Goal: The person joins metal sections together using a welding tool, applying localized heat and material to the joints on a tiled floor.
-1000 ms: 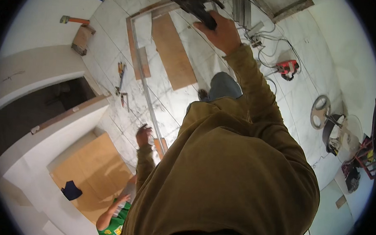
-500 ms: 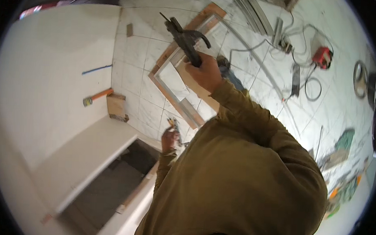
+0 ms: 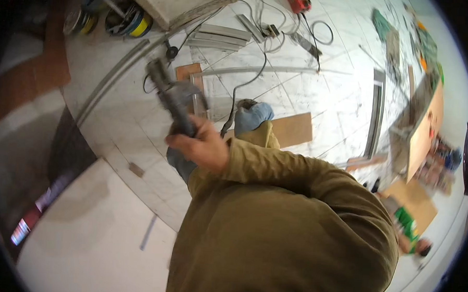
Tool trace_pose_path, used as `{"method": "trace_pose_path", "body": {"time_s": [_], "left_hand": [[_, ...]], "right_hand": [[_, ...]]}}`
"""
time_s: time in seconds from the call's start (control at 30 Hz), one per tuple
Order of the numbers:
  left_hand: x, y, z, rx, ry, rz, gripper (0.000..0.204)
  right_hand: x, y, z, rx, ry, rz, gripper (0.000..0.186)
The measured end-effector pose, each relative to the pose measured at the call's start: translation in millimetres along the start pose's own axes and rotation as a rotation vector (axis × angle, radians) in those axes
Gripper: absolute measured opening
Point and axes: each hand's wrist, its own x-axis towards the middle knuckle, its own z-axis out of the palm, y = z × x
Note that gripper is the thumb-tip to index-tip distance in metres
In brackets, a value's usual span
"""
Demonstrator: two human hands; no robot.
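My right hand point(image 3: 205, 147) is closed around the handle of a black welding electrode holder point(image 3: 176, 99), whose curved lever sticks out to one side. The holder points up and to the left, slightly blurred, above the tiled floor. A dark cable point(image 3: 234, 101) runs across the tiles toward the area behind my right hand. Beyond the holder, part of a metal frame point(image 3: 197, 89) lies by a reddish-brown wooden board point(image 3: 186, 71). My left hand does not show.
A red box point(image 3: 299, 1) with cables lies at the far side, near grey metal profiles point(image 3: 220, 37). Buckets point(image 3: 128, 24) stand far left. A white panel point(image 3: 100, 218) rises at near left. At the right, another person in green point(image 3: 407, 224) is beside a brown board point(image 3: 411, 203).
My view has swung leftward, and buckets and another person have come into it. My right hand keeps hold of the electrode holder. My left hand, earlier holding small slender items, has left the view.
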Motion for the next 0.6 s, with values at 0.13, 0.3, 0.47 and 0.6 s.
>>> {"method": "trace_pose_path", "body": {"time_s": [0.13,0.3,0.47,0.6], "left_hand": [[171.2,93.2,-201.9,0.36,-0.02,0.252,0.03],[302.8,265.3,-400.2,0.488,0.175,0.42,0.028],[299.8,378.2,-444.9,0.439,0.026,0.529,0.032],[305.1,389.4,-425.8,0.63,-0.044,0.456,0.032]], "right_hand": [[-63.9,43.3,18.5,0.093,0.534,-0.283,0.013],[-144.8,114.3,96.7,0.362,1.171,-0.624,0.018],[-204.9,179.3,120.4,0.422,1.385,-0.817,0.013],[-250.7,247.2,123.2,0.249,1.601,-0.881,0.013]]}}
